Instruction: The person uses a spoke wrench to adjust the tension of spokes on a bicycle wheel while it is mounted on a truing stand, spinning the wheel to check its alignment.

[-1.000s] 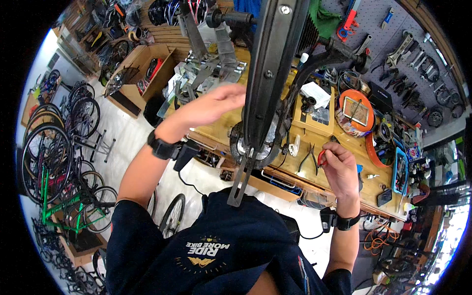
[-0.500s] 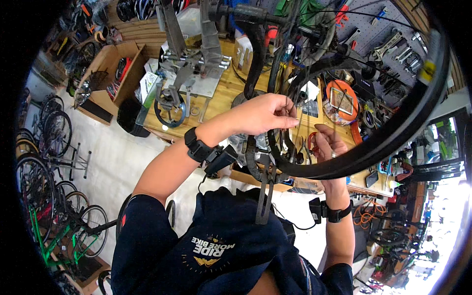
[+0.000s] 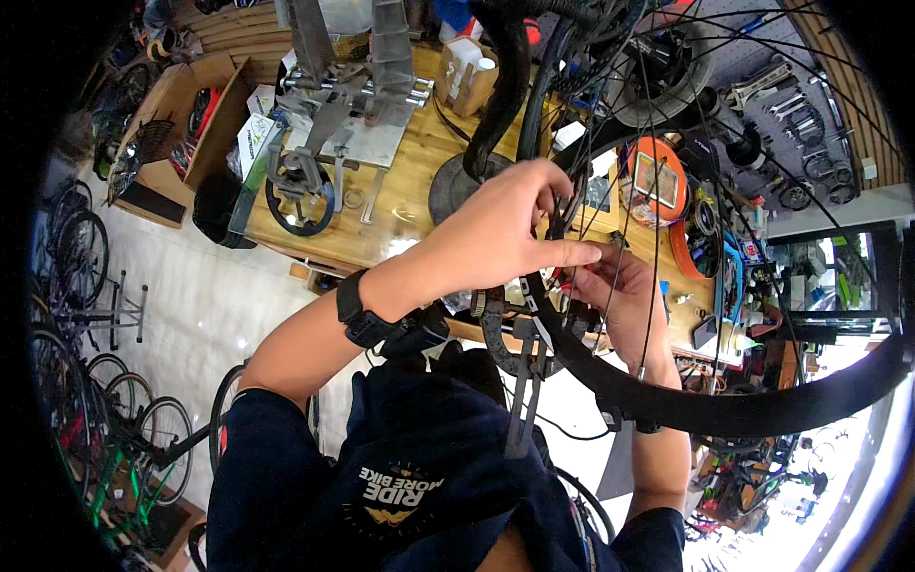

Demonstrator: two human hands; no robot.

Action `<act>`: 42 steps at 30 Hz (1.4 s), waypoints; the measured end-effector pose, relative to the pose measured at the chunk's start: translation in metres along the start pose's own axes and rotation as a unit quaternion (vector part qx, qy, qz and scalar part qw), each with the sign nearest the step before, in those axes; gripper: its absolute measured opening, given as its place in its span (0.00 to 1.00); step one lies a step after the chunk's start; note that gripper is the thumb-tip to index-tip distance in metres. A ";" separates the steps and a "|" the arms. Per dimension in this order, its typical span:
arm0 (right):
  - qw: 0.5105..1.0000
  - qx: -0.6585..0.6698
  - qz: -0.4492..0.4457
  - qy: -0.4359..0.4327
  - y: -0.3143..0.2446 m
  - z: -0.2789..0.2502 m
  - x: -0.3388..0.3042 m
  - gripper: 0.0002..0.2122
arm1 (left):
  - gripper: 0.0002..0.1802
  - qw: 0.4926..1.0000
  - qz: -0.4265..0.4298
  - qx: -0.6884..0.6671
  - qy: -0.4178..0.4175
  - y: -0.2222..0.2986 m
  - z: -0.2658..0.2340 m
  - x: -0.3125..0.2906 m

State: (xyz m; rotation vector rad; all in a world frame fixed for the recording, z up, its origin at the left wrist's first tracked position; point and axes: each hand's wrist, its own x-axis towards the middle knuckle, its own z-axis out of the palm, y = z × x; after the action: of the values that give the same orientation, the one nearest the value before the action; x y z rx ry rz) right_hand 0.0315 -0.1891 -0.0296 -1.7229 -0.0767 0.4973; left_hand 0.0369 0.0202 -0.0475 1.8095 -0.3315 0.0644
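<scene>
A spoked bicycle wheel with a black rim [image 3: 686, 405] stands before me in a dark stand with a curved arm [image 3: 496, 105]. My left hand [image 3: 529, 224] reaches over the rim's near-left part, fingers curled and thumb stretched toward the spokes. What lies under those fingers is hidden. Among the spokes, my right hand [image 3: 624, 296] pinches a small red tool that looks like a spoke wrench [image 3: 588, 272], mostly covered by the fingers. The left thumb's tip meets the right fingers there. A slotted metal arm [image 3: 524, 391] hangs below the rim.
Beneath is a wooden workbench [image 3: 396, 214]. On its left stand a metal fixture with a dark ring [image 3: 300, 200] and a grey plate; to the right, an orange round tray [image 3: 658, 181]. Wrenches [image 3: 796, 119] hang on the pegboard. A cardboard box [image 3: 167, 143] and bicycles [image 3: 86, 248] line the left.
My hands have come together, the left thumb now meeting the right fingers. The wheel fills more of the view, and the bench appears shifted left. The red tool is more hidden.
</scene>
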 end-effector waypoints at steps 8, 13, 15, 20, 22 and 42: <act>0.990 -0.110 -0.086 0.002 -0.004 0.010 -0.001 0.17 | 0.35 0.994 -0.034 -0.063 -0.078 -0.009 0.002 0.004; 0.971 -0.184 -0.148 0.031 0.012 0.018 0.010 0.19 | 0.33 0.993 -0.038 -0.082 -0.075 -0.008 0.004 0.003; 0.974 -0.176 -0.135 0.050 0.011 0.021 0.010 0.18 | 0.33 0.994 -0.037 -0.078 -0.073 -0.008 0.004 0.003; 0.957 -0.219 -0.176 0.068 0.009 0.028 0.002 0.14 | 0.32 0.996 -0.034 -0.053 -0.065 -0.009 0.004 0.002; 0.955 -0.188 -0.216 0.081 0.014 0.030 0.001 0.14 | 0.32 0.995 -0.038 -0.048 -0.073 -0.008 0.005 0.004; 0.888 -0.391 -0.239 0.038 0.001 0.026 0.010 0.12 | 0.24 0.989 -0.041 -0.106 -0.095 -0.014 0.007 0.007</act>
State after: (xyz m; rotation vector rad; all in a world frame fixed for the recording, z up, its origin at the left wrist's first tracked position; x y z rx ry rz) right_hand 0.0307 -0.1624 -0.0363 -2.4008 -0.7120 0.0038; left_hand 0.0460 0.0155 -0.0609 1.6195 -0.3824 -0.1954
